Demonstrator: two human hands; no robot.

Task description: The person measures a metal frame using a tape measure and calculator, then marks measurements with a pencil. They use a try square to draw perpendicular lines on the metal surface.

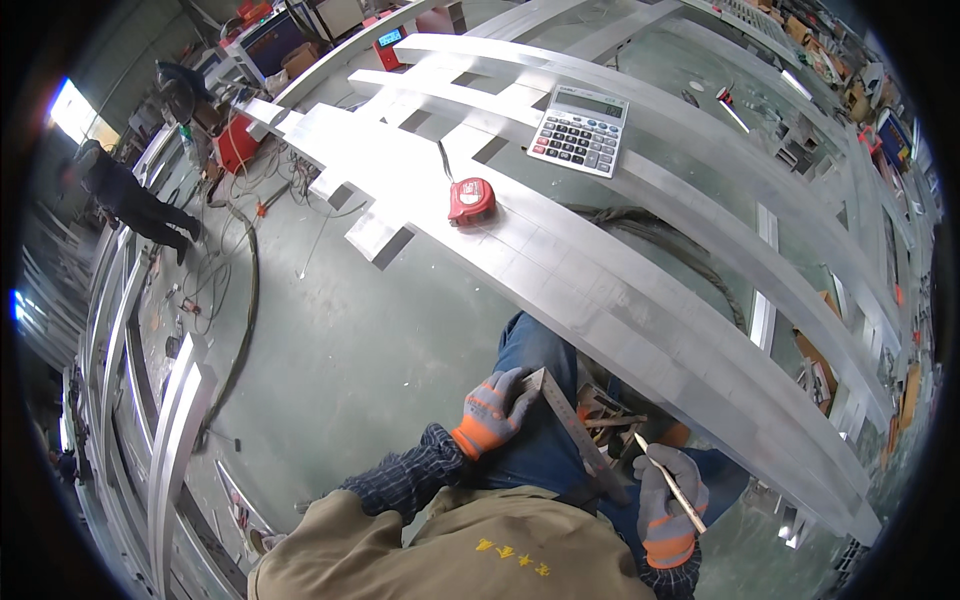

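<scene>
My left hand (494, 410), in a grey glove with an orange cuff, is closed on the corner end of a metal carpenter's square (574, 428). The square's long blade slants down to the right over my legs. In my right hand (668, 502), gloved alike, a slim pale pencil (672, 484) is gripped, its tip pointing up and to the left. Beyond my knees stretches a wide silver metal bar (620, 315) with faint lines across it. A red tape measure (471, 201) rests on this bar, and a grey calculator (579, 130) lies tilted across the bars behind it.
Several long metal bars (735, 225) run side by side to the right. A small red device with a lit display (390, 46) stands at the far end. Hoses and cables (250, 300) trail over the green floor. At the left a person (140, 200) in dark clothes stands near more metal bars (172, 450).
</scene>
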